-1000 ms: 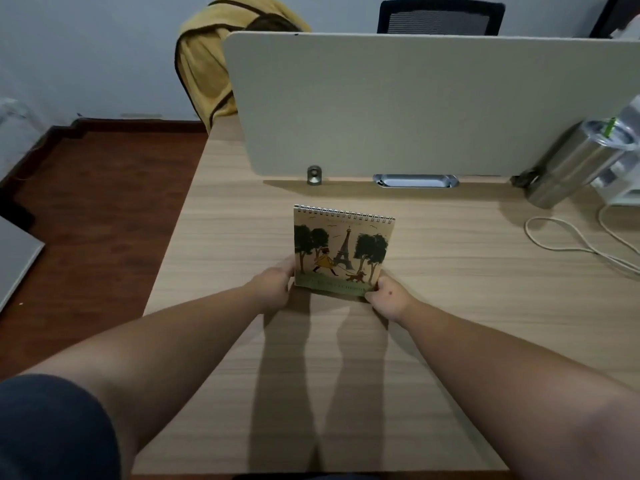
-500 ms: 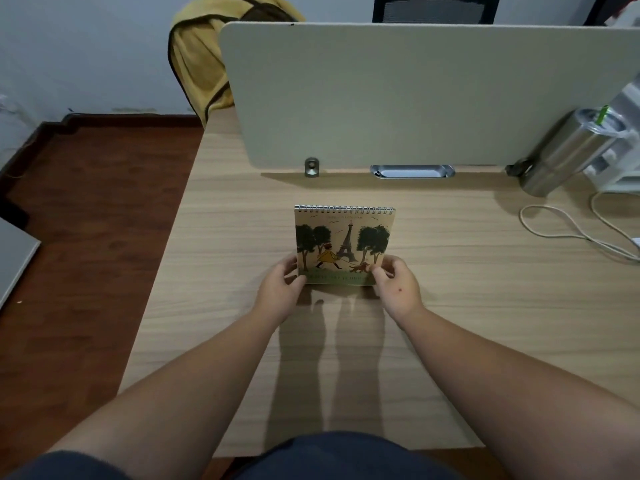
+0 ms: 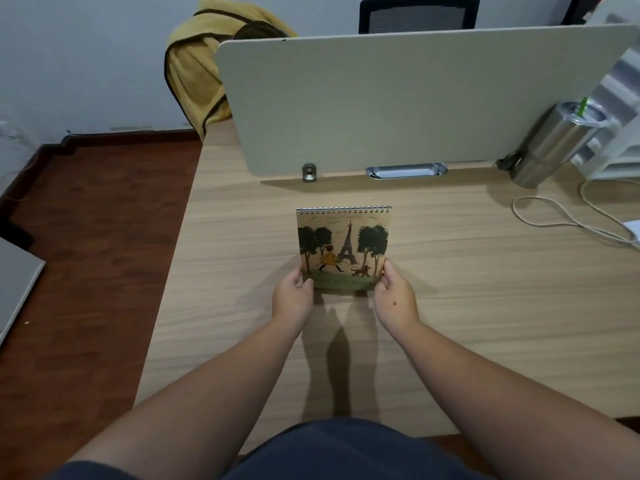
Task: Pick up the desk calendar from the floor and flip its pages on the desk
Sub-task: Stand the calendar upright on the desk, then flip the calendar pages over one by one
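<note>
I see the desk calendar [image 3: 343,247] standing upright on the wooden desk [image 3: 485,306], spiral binding at the top, midway between the near edge and the grey divider panel [image 3: 398,98]. My left hand [image 3: 292,297] pinches its lower left corner and my right hand [image 3: 394,296] its lower right corner, thumbs on the cover; the fingers behind it are hidden, so I cannot tell how far they wrap. The cover shows the Eiffel Tower, trees and a figure in yellow walking a dog. A small line of print under the binding and a green band of lettering along the bottom are too blurred for me to read. A steel tumbler [image 3: 550,143] at the right carries no label I can make out, and the white cable [image 3: 568,220] runs off the frame edge
</note>
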